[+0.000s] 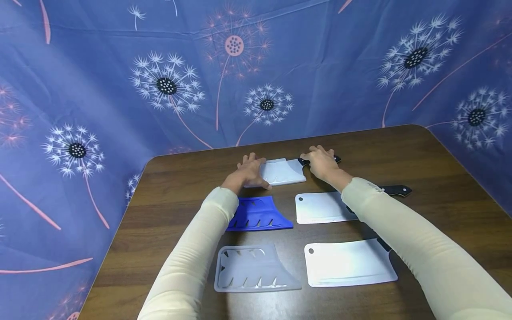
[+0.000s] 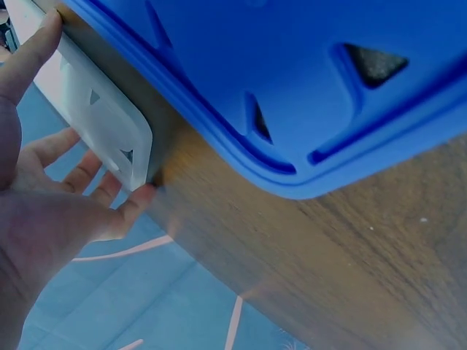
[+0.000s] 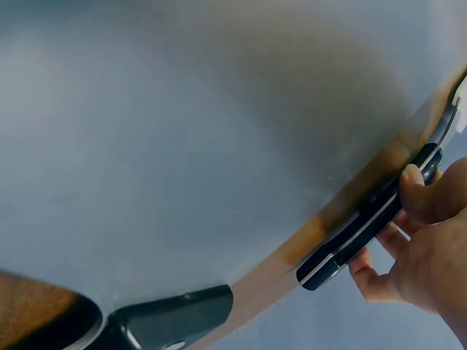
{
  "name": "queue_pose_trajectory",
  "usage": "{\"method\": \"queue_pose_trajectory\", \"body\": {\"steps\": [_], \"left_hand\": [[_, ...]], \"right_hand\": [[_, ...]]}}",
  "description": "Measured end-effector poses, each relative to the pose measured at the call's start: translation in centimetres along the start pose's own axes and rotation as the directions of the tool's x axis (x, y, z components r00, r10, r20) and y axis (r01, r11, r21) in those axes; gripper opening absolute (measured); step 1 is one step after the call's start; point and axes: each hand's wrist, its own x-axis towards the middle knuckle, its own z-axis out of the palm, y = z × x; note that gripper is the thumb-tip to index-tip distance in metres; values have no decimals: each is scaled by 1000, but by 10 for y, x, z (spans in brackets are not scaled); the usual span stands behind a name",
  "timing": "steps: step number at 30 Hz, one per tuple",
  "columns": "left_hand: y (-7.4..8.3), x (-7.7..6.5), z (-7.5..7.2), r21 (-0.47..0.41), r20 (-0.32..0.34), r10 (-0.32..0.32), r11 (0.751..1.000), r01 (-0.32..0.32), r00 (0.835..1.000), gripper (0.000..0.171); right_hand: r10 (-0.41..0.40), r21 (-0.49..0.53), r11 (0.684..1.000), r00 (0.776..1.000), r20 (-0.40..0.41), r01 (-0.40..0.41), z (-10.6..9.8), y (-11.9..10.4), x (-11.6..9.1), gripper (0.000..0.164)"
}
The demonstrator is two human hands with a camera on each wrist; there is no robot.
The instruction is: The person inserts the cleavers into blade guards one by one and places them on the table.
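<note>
At the far side of the table, my left hand (image 1: pixel 251 171) grips a white knife sheath (image 1: pixel 276 172) by its left end, thumb on the near edge and fingers along the far edge. My right hand (image 1: pixel 322 162) holds the black handle (image 3: pixel 365 222) of a cleaver, thumb on one side and fingers on the other. That cleaver's blade (image 1: pixel 297 170) meets the sheath and overlaps it in the head view. Nearer lies a blue knife sheath (image 1: pixel 256 214), partly behind the left forearm.
A second cleaver (image 1: pixel 320 208) lies right of the blue sheath, its handle partly under the right sleeve. Closer in are a translucent grey sheath (image 1: pixel 256 271) and a third cleaver (image 1: pixel 348 263). A patterned blue cloth (image 1: pixel 312 80) hangs behind the wooden table (image 1: pixel 168 195).
</note>
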Motion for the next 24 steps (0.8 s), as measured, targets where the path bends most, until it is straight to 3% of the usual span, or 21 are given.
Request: {"method": "queue_pose_trajectory", "body": {"steps": [10,16,24], "left_hand": [[-3,-4,1,1,0,3,1000,-3,1000,103],[-6,-8,3,-7,-22,21,1000,-21,1000,107],[-9,-19,4,-29,-92,79,996,-82,993,105]], "right_hand": [[-12,-23,1000,1000,24,12,-3,-3,-5,60],[-38,8,999,999,-31,38,-9,-1,-11,63],[-2,2,1000,996,-92,2,-20,8,-27,58]]}}
